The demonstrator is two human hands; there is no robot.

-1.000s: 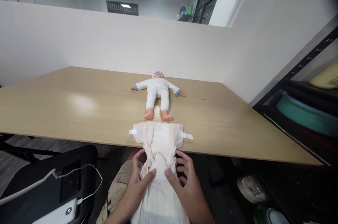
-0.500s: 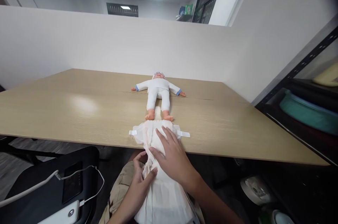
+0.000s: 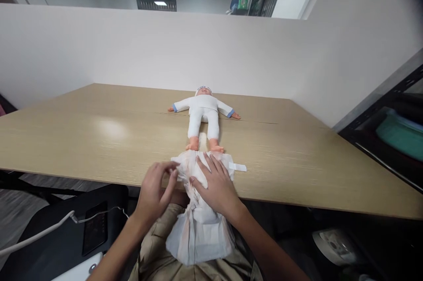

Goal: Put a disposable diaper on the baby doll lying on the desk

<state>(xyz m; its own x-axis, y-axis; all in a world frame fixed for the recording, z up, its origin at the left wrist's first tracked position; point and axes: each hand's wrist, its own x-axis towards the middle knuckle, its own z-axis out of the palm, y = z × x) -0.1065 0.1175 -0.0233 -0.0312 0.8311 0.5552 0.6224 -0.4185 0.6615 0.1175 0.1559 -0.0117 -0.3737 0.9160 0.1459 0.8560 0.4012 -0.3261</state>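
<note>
A white disposable diaper lies unfolded, its far end on the table edge and its near end draped over my lap. My right hand rests flat on its upper middle, fingers spread. At the diaper's left wing, my left hand has thumb and fingertips bent together on the edge; the left fastening tab is hidden there. The right tab sticks out over the table. Just beyond the diaper lies a baby doll on its back in white clothes with blue cuffs, feet toward me.
The wooden table reaches back to a white partition wall. On the left, a black chair holds a dark phone, a white device and a cable. A black shelf with a teal item stands at right.
My left hand has moved from the diaper's lower middle up and left to its left wing. The right hand stays on the diaper. The lower end now lies more visible across my lap.
</note>
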